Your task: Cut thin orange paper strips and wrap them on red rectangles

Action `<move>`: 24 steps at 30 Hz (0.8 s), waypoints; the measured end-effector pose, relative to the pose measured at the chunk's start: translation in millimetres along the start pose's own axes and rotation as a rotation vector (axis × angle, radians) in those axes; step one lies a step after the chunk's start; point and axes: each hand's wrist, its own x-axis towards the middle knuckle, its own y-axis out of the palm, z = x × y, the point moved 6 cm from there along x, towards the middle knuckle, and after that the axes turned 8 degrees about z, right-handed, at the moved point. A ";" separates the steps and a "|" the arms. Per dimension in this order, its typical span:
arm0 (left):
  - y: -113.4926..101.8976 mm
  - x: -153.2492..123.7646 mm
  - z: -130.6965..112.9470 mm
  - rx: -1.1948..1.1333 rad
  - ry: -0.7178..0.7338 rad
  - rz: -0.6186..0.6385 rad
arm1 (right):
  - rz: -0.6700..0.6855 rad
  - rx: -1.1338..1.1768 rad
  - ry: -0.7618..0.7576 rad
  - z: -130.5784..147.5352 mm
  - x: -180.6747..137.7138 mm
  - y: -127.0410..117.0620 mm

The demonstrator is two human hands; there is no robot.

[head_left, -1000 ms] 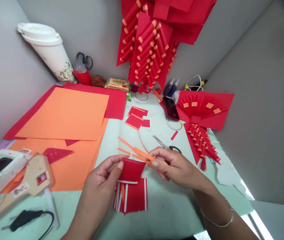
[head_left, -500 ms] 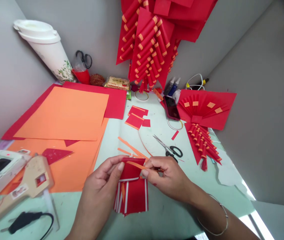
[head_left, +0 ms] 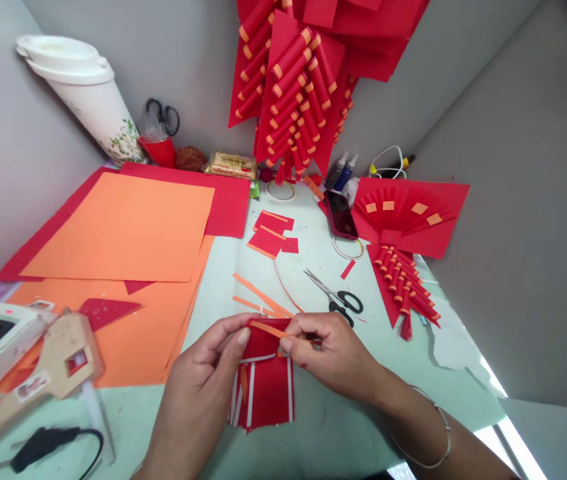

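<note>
My left hand point(head_left: 203, 387) pinches the left edge of a small red paper rectangle point(head_left: 262, 343) held just above the table. My right hand point(head_left: 333, 353) pinches a thin orange paper strip point(head_left: 269, 329) and presses it along the top edge of that red piece. Under both hands lies a small stack of red paper pieces with white tape edges point(head_left: 263, 393). More loose orange strips point(head_left: 258, 297) lie on the table just beyond my fingers.
Black-handled scissors point(head_left: 336, 299) lie right of the strips. A glue gun point(head_left: 48, 373) rests at the left, over large orange sheets point(head_left: 123, 227) and red sheets. A phone point(head_left: 340, 215), red paper firecracker decorations point(head_left: 403, 283) and a white cup point(head_left: 88, 93) stand further back.
My right hand has come back from the loose strips with one orange strip and laid it on the red piece's top edge. The scissors, hidden before, now show.
</note>
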 end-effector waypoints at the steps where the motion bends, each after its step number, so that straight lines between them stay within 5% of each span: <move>1: 0.7 0.1 -0.6 0.001 0.003 0.007 | 0.001 0.001 0.004 -0.2 0.1 0.2; 24: 4.0 -1.5 -4.0 -0.001 0.019 0.064 | 0.022 -0.005 0.017 0.3 -0.6 4.6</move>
